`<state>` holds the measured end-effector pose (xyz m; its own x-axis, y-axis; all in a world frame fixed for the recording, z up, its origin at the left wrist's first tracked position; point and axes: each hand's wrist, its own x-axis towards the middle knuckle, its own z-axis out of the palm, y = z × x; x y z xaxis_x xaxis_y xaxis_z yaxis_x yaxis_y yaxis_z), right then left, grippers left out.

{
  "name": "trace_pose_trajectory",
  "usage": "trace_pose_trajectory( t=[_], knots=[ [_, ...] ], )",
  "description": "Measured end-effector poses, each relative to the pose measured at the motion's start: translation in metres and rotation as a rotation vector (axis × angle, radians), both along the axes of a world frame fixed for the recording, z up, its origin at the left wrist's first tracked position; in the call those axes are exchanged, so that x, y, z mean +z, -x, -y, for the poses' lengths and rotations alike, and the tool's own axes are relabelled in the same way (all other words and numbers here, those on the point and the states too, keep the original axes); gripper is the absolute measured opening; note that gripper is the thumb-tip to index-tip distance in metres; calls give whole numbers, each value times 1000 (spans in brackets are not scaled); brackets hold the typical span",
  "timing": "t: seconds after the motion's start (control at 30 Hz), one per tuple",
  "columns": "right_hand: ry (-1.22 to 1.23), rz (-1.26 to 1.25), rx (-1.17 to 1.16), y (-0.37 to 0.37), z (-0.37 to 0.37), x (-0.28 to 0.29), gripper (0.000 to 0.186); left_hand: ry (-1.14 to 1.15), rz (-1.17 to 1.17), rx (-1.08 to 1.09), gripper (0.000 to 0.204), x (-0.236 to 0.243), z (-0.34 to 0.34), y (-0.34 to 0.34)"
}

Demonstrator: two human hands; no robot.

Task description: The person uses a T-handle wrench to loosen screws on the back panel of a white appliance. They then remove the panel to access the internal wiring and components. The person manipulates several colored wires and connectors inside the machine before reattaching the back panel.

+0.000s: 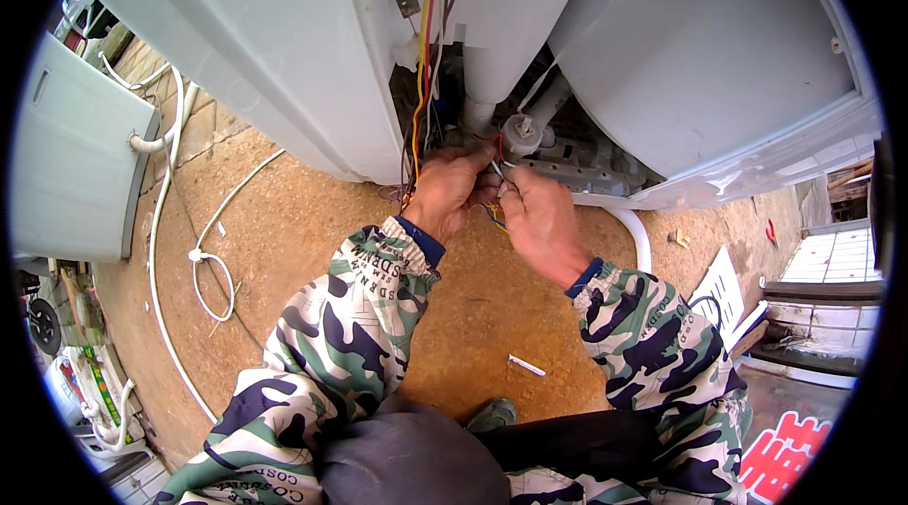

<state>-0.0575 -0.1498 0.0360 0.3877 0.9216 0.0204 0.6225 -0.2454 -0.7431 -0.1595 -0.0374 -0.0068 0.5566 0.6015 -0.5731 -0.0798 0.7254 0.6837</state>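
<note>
My left hand (446,189) and my right hand (544,221) meet at the low opening of a white appliance casing (293,60), which looks like a washing machine. Both are closed, fingertips pinching thin wires (498,167), one whitish and one red. Exactly how the wire ends lie between the fingers is hidden. A bundle of yellow, red and brown wires (423,98) hangs down the casing beside my left hand, and loose coloured wire ends show beneath it. Just beyond my right fingertips sits a round white plastic fitting (521,134), near a vertical white pipe (480,79).
A white hose (636,233) bends out below the casing on the right. Another white appliance (80,146) stands left, with a long pale hose (156,259) and a looped cord (200,256) on the brown ground. A small white stick (526,366) lies in front of me; red-handled pliers (771,233) lie far right.
</note>
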Motion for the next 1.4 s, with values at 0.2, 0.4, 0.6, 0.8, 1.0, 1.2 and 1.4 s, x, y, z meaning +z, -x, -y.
trace_pose_trajectory(
  t=[0.2, 0.4, 0.6, 0.8, 1.0, 1.2, 1.4],
  knots=[
    [-53, 8, 66, 1, -2, -2, 13, 0, -38, 95, 16, 1, 3, -3],
    [-51, 11, 63, 4, -1, -1, 12, 3, -56, 124, 16, 3, 4, -3],
    [37, -27, 10, 3, -1, 1, 17, 39, 17, -34, 15, 6, -5, 7],
    [8, -9, 21, 3, -3, -3, 14, 35, 17, -1, 14, 2, -4, 6],
    [-44, -83, 60, 3, -1, 4, 15, 59, 25, 61, 13, -3, -3, -1],
    [-33, -155, 59, 4, -7, -9, 17, 58, 13, 117, 15, 2, -5, 8],
    [-21, -125, -98, -27, -6, 7, 30, 2, 96, 19, 21, 7, 2, 14]
  ],
)
